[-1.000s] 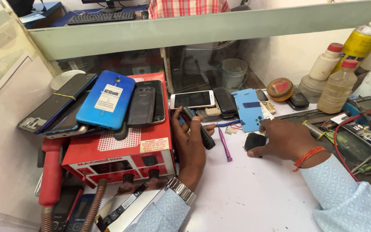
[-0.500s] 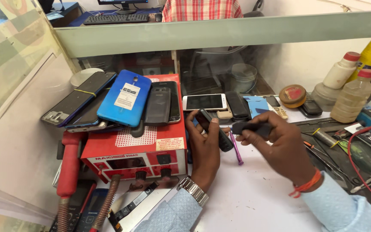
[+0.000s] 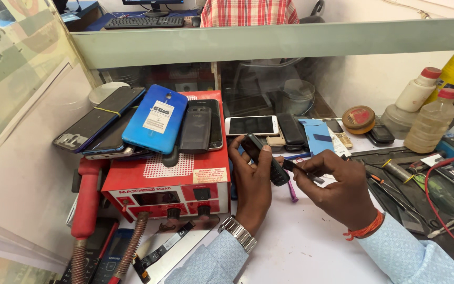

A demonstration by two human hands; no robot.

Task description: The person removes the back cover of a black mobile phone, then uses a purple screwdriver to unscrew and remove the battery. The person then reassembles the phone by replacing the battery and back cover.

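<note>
My left hand (image 3: 252,184) grips a small black keypad phone (image 3: 265,158), tilted, just right of a red box-shaped station (image 3: 168,181). My right hand (image 3: 342,190) pinches a flat black piece (image 3: 301,169), likely a battery or cover, and holds it right against the phone's lower end. A silver watch is on my left wrist and an orange thread on my right. Both sleeves are light blue.
Several phones, one with a blue back (image 3: 154,119), lie piled on the red station. A white phone (image 3: 251,125) and other handsets lie behind my hands. Bottles (image 3: 431,121) and a round tin (image 3: 359,118) stand at the right, with tools and wires on a dark mat (image 3: 421,184).
My right hand has come from the right side of the table to the phone, bringing the black piece up against it. The camera view has shifted a little.
</note>
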